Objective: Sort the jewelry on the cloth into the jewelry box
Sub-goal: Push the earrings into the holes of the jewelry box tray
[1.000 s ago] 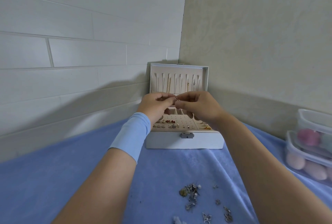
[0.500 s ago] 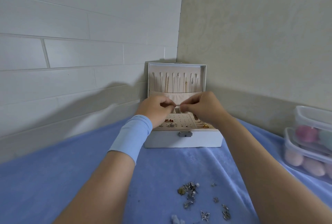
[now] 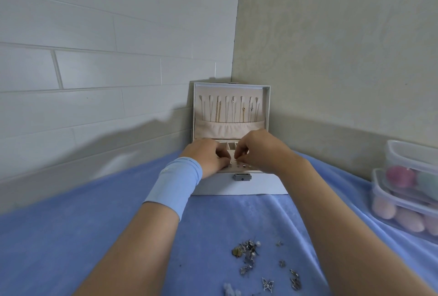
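Both forearms reach forward and meet over the box [image 3: 260, 186]. The left hand [image 3: 206, 158] and right hand [image 3: 258, 151] lie knuckles up, fingers curled down, their tips almost touching above the front panel [image 3: 245, 167]. Whether either pinches a piece I cannot tell, as the tips hide it. A smooth pale blue wristband [image 3: 176, 182] wraps the left forearm.

The box is white and square, with a metal latch [image 3: 242, 177] on its front wall. Its lid [image 3: 267, 106] stands upright. Thin chains [image 3: 218, 110], some gold, hang inside in a row, their ends tucked into a gathered beige pocket [image 3: 230, 128]. The beige panel is dotted with holes and holds a few small studs.

The loose jewelry [image 3: 248, 252] lies scattered on the plush blue cloth [image 3: 94, 236], near the viewer and well apart from the box, with a silver butterfly [image 3: 267, 284] among it. At the right, stacked clear plastic tubs [image 3: 403, 153] hold pink and green egg shapes.
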